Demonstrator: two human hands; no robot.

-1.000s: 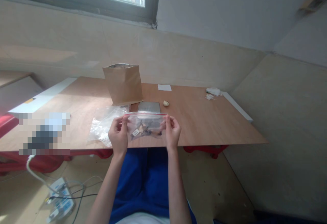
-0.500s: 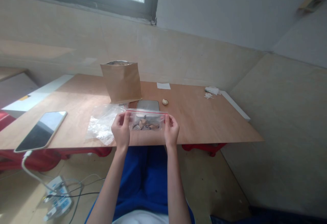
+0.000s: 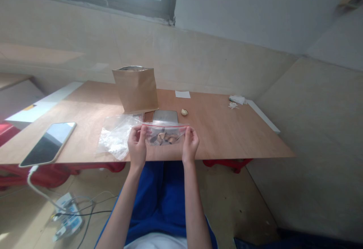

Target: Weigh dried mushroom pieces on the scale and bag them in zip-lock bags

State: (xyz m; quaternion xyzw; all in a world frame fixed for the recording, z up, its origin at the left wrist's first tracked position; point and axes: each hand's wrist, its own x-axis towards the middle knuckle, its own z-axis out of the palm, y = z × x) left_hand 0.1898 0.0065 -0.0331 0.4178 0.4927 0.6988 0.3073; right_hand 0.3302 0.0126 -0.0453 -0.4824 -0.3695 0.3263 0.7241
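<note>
Between my two hands is a small clear zip bag with a red strip along its top. Several brown and dark pieces lie inside it; their kind is too small to tell. My left hand pinches the bag's upper left corner, thumb on top. At the upper right corner my right hand pinches it the same way. Just beyond the bag lies a flat grey device, partly hidden by it. Crumpled clear plastic bags rest left of my left hand. A pale, shell-like piece sits behind the bag.
An open brown paper pouch stands on the wooden table. A large phone or tablet with a white cable lies at the left edge. White paper and crumpled tissue are farther back. A power strip is on the floor.
My hands have come slightly closer together, and the zip bag's top edge sags a little more. Both hands still grip its corners. The whole view has shifted slightly.
</note>
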